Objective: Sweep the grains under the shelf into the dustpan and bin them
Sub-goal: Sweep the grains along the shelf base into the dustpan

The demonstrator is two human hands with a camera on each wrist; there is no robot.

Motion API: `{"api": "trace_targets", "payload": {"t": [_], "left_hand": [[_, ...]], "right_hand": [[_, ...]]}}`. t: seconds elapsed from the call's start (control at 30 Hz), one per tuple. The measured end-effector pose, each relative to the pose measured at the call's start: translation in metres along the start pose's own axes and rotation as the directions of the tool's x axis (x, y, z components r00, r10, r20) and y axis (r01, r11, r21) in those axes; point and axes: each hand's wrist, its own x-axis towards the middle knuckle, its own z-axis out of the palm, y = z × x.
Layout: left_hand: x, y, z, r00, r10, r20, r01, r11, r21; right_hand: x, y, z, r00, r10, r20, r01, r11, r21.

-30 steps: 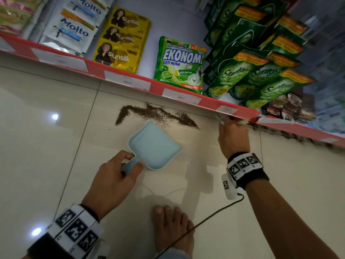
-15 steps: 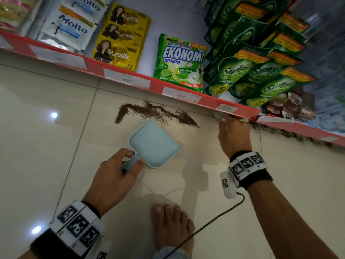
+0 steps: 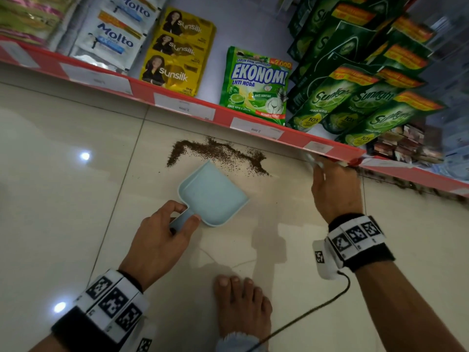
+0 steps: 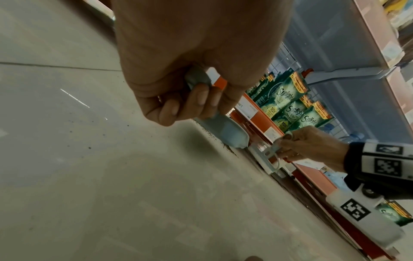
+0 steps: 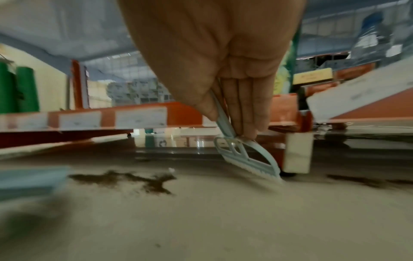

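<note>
Little has shifted: left hand [image 3: 157,240] still grips dustpan [image 3: 212,195], right hand [image 3: 335,189] pinches brush [image 5: 245,159] beside grains [image 3: 218,154].

Packets [image 3: 177,49] read Sunsilk, pouches [image 3: 256,82] Ekonomi, [image 3: 337,97] Sunlight.

This is a small shop, seen at floor level in an aisle. A low red-edged metal shelf [image 3: 223,115] runs along the glossy cream floor tiles [image 3: 63,199], its front strip fitted with white paper price labels [image 3: 256,129], one reading 2.000. Goods stand on it in rows of the same kind: yellow Sunsilk shampoo sachets [image 3: 175,57], white Molto sachets [image 3: 114,39], a green Ekonomi dish-soap pouch [image 3: 256,85] and dark green Sunlight refill pouches [image 3: 355,97]. The right wrist view shows more red shelving [image 5: 134,116] with labels beyond.
</note>
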Motion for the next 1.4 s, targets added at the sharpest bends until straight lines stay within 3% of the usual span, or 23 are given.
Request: {"api": "trace_targets", "payload": {"t": [0.1,0.27,0.37,0.47,0.57,0.67,0.8,0.9,1.0,1.1,1.23,1.4], "left_hand": [[0.000,0.002,0.000,1.000,0.008,0.004,-0.008,1.000,-0.013],[-0.001,0.001,-0.001,1.000,0.016,-0.006,-0.016,1.000,0.001],[-0.003,0.000,-0.004,1.000,0.011,-0.009,-0.011,1.000,0.006],[-0.005,-0.004,-0.008,1.000,0.000,-0.022,0.000,1.000,-0.013],[-0.005,-0.009,-0.011,0.999,-0.017,-0.036,0.016,0.999,-0.029],[-0.003,-0.008,-0.012,0.999,-0.013,-0.036,0.012,0.999,-0.030],[-0.003,-0.008,-0.013,0.999,-0.007,-0.036,0.007,1.000,-0.015],[-0.003,-0.010,-0.015,0.999,-0.011,-0.045,0.010,1.000,-0.026],[-0.004,-0.012,-0.017,0.999,-0.021,-0.050,0.020,0.999,-0.025],[-0.004,-0.014,-0.020,0.998,-0.037,-0.054,0.035,0.998,-0.042],[-0.004,-0.014,-0.024,0.997,-0.050,-0.058,0.046,0.996,-0.072],[-0.007,-0.016,-0.030,0.995,-0.053,-0.081,0.046,0.995,-0.091]], "right_hand": [[-0.004,-0.003,0.010,0.985,0.080,0.150,-0.078,0.997,-0.023],[-0.036,-0.060,0.017,0.982,-0.162,0.097,0.135,0.961,0.240],[-0.038,-0.070,0.012,0.977,-0.208,0.050,0.188,0.944,0.270],[-0.023,-0.054,0.002,0.987,-0.158,0.000,0.157,0.977,0.144],[-0.002,-0.032,0.002,0.999,-0.045,-0.025,0.045,0.999,-0.024],[0.010,-0.030,0.014,0.998,0.021,0.067,-0.016,0.996,-0.087],[-0.011,-0.060,0.029,0.964,-0.219,0.148,0.199,0.970,0.141],[-0.035,-0.080,0.027,0.932,-0.335,0.139,0.308,0.934,0.183],[-0.038,-0.077,0.015,0.952,-0.304,-0.020,0.305,0.950,0.074],[-0.023,-0.054,0.007,0.980,-0.185,-0.079,0.187,0.982,0.012],[0.002,-0.039,0.023,0.999,0.022,0.028,-0.019,0.994,-0.108],[0.023,-0.074,0.058,0.990,-0.103,0.099,0.111,0.990,-0.084]]}}
